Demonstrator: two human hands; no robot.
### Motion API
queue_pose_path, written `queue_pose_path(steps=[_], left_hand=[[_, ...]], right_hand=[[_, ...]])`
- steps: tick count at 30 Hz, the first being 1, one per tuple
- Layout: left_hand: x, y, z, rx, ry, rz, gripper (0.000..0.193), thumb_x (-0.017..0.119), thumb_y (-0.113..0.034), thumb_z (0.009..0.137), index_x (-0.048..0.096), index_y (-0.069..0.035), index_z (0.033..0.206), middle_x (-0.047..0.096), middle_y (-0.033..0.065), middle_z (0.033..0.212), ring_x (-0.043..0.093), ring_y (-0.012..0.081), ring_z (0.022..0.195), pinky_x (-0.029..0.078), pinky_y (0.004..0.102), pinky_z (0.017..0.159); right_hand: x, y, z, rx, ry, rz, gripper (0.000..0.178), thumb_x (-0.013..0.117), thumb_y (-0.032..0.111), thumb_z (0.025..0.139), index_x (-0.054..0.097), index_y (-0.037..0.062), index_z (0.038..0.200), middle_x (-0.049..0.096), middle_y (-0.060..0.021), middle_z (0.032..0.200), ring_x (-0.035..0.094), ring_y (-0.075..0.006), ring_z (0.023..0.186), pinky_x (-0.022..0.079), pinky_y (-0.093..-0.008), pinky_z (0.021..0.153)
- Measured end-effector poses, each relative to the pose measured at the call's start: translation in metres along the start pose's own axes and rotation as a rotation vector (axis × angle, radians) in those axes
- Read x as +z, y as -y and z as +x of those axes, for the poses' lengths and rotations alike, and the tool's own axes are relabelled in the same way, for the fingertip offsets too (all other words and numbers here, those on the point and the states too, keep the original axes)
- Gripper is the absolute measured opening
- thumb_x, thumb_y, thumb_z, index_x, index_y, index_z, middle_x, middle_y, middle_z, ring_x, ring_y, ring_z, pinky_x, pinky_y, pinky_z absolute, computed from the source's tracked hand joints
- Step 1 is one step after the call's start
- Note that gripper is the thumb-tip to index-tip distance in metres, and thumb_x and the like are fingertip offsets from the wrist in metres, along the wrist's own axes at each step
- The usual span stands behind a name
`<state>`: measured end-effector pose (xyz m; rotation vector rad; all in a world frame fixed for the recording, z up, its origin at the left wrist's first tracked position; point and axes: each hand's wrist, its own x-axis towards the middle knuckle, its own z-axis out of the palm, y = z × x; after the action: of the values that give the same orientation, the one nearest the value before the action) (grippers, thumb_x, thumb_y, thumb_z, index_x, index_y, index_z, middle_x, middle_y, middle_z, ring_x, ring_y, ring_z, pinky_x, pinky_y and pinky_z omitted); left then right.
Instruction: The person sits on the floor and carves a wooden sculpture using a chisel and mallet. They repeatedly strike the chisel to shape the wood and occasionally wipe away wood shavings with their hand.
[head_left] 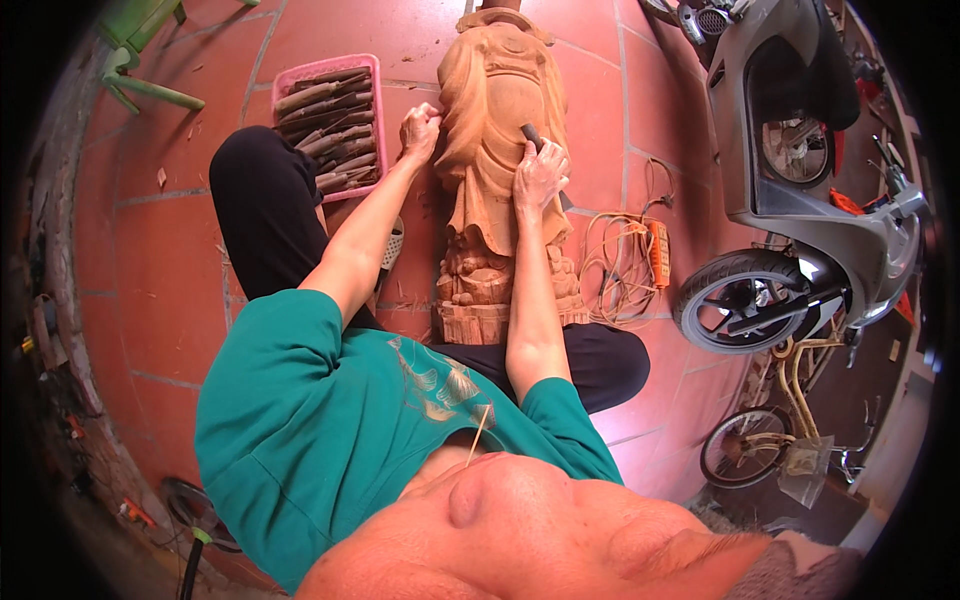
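Observation:
A tall carved wooden statue (pixel 497 110) lies on the red tile floor between my legs. My left hand (pixel 420 128) is closed against the statue's left edge; what it grips is hidden. My right hand (pixel 540 176) rests on the statue's right side, wrapped around a dark-handled carving tool (pixel 531 136) whose tip meets the wood. A thin stick juts out near my mouth at the bottom.
A pink tray (pixel 305 72) of several wooden-handled chisels sits to my left. A coiled cord with an orange power strip (pixel 659 252) lies to the right. A grey scooter (pixel 800 190) and a bicycle (pixel 770 440) stand at right. Green chair legs (pixel 140 60) show at top left.

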<state>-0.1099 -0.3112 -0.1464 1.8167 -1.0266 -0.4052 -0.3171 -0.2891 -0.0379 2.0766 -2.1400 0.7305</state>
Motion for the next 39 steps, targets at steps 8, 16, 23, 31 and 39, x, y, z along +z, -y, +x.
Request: queue_pose_path(steps=[8, 16, 23, 31, 39], left_hand=[[0.016, -0.029, 0.019, -0.048, -0.125, -0.369, 0.016, 0.076, -0.017, 0.078, 0.067, -0.006, 0.086, 0.068, 0.0098, 0.077, 0.066, 0.0224, 0.072, 0.051, 0.0355, 0.066], [0.029, -0.010, 0.007, -0.162, -0.111, -0.410, 0.016, 0.077, -0.014, 0.077, 0.064, -0.006, 0.078, 0.062, 0.0060, 0.071, 0.059, 0.0186, 0.065, 0.048, 0.0351, 0.063], [0.025, -0.017, 0.000, -0.080, -0.188, -0.382, 0.010, 0.073, -0.010, 0.081, 0.065, -0.006, 0.085, 0.065, 0.0068, 0.079, 0.061, 0.0201, 0.073, 0.049, 0.0349, 0.068], [0.026, -0.015, 0.011, 0.080, -0.265, -0.206, 0.010, 0.072, -0.008, 0.081, 0.064, -0.005, 0.085, 0.064, 0.0086, 0.077, 0.062, 0.0217, 0.073, 0.049, 0.0349, 0.068], [0.021, -0.050, 0.060, 0.096, -0.058, 0.030, 0.017, 0.078, -0.020, 0.076, 0.067, -0.008, 0.078, 0.064, 0.0143, 0.082, 0.064, 0.0337, 0.085, 0.049, 0.0461, 0.075]], right_hand=[[-0.002, -0.001, 0.000, -0.002, -0.011, 0.001, 0.030, 0.057, 0.034, 0.095, 0.059, 0.0115, 0.115, 0.058, -0.0048, 0.115, 0.053, -0.0275, 0.115, 0.044, -0.0500, 0.087], [-0.005, 0.000, -0.001, 0.015, 0.008, -0.010, 0.030, 0.058, 0.034, 0.095, 0.058, 0.0117, 0.116, 0.056, -0.0036, 0.115, 0.053, -0.0258, 0.112, 0.043, -0.0484, 0.087], [-0.002, -0.002, -0.002, 0.008, 0.013, 0.003, 0.032, 0.057, 0.034, 0.096, 0.058, 0.0119, 0.119, 0.055, -0.0028, 0.117, 0.052, -0.0245, 0.113, 0.042, -0.0481, 0.089], [-0.005, 0.003, -0.002, 0.004, 0.012, -0.014, 0.032, 0.057, 0.034, 0.095, 0.058, 0.0122, 0.119, 0.056, -0.0030, 0.116, 0.054, -0.0243, 0.112, 0.042, -0.0476, 0.088], [-0.004, -0.001, -0.002, 0.008, 0.002, -0.013, 0.031, 0.058, 0.034, 0.095, 0.058, 0.0133, 0.118, 0.056, -0.0028, 0.117, 0.054, -0.0246, 0.112, 0.042, -0.0474, 0.089]])
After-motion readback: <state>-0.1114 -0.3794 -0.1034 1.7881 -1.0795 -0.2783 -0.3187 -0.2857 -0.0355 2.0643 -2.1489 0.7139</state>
